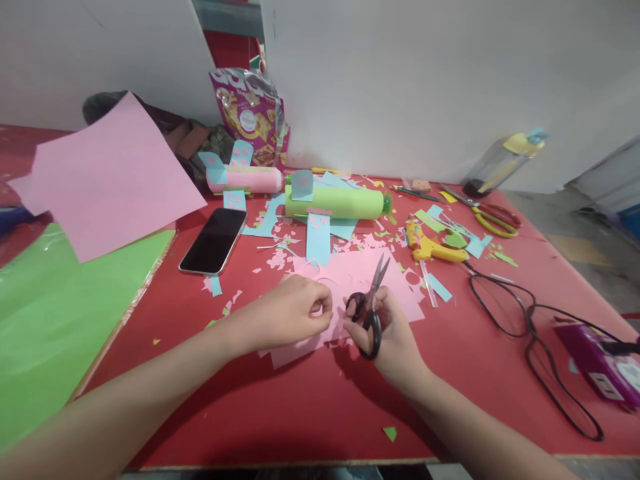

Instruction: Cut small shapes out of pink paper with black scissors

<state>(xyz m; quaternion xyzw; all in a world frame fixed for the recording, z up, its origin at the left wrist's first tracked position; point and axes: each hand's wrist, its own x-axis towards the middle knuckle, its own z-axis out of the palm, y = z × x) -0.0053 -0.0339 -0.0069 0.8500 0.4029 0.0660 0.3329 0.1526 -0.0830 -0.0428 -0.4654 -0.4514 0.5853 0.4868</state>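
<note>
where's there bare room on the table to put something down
In front of the pink paper, between the forearms, the red table is bare but for a green scrap. Another patch lies between the right forearm and the black cord. Farther back it's crowded: scraps, green tube, glue gun.

Metal-bladed scissors [371, 300], matt pink paper [350, 272]
</note>
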